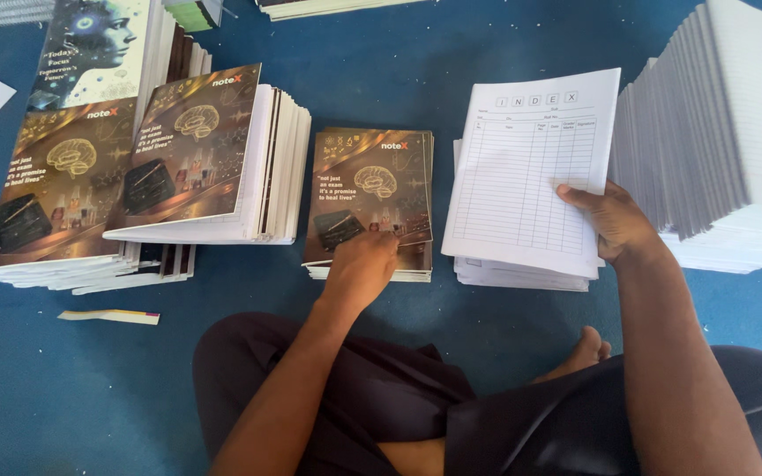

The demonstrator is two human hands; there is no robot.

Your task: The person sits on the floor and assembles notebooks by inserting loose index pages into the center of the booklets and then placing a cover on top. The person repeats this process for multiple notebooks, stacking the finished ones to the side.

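Floor (399, 53): blue carpet; it carries every stack, and the person sits on it cross-legged at the near edge.
Ruled paper block (725, 132): the biggest pile, white lined sheets fanned in steps at the far right, just right of the right hand.
Left cover stacks (55, 189): dark printed notebook covers with a golden brain picture, piled at the far left, white sheet edges showing beneath.
Tilted bundle (200, 150): more of the same covers on thick white pages, leaning over the left stacks, its right side lifted.
Table-sheet pile (513, 273): white pages in the middle right, lying flat, near the person's knee.
Top table sheet (531, 167): a printed grid page with a boxed heading, raised at its right side above the pile.
Middle cover pile (368, 181): a low pile of brain-picture covers between the tilted bundle and the table-sheet pile.
Right hand (615, 220): grip closed on the right edge of the top table sheet, thumb on top, fingers hidden beneath.
Left hand (362, 264): lies on the near edge of the middle cover pile, fingers curled down onto the top cover; whether it pinches the cover or only presses it, I cannot tell.
Paper strip (109, 316): small white slip with a coloured end, on the carpet near left, well apart from both hands.
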